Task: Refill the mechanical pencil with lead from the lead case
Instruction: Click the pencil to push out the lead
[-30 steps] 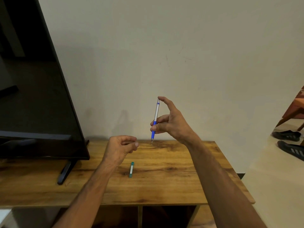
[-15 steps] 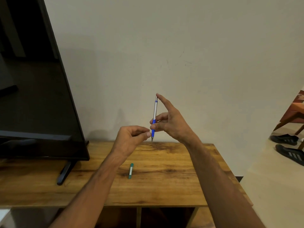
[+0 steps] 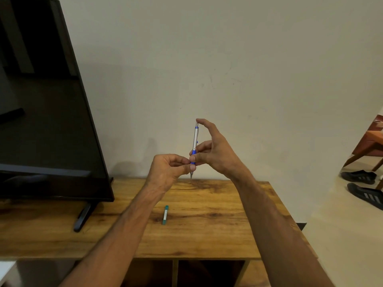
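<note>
A silver mechanical pencil [image 3: 195, 139] with a blue grip stands upright in the air, tip down, above the wooden table [image 3: 217, 230]. My right hand [image 3: 215, 150] holds it at the blue grip, with the index finger resting on its top end. My left hand [image 3: 170, 169] has its thumb and fingers pinched together and touches the pencil just above the tip. Whether a lead sits between those fingers is too small to tell. The small green and white lead case [image 3: 165, 215] lies flat on the table below my hands.
A large black television [image 3: 41, 104] on a stand foot [image 3: 83, 218] fills the left side of the table. A plain wall rises behind. On the floor at right lie black shoes [image 3: 364, 187], beside a wooden chair [image 3: 371, 146].
My left hand rose from above the table and moved right until its pinched fingers met the pencil near the tip. My right hand kept the pencil upright with little motion.
</note>
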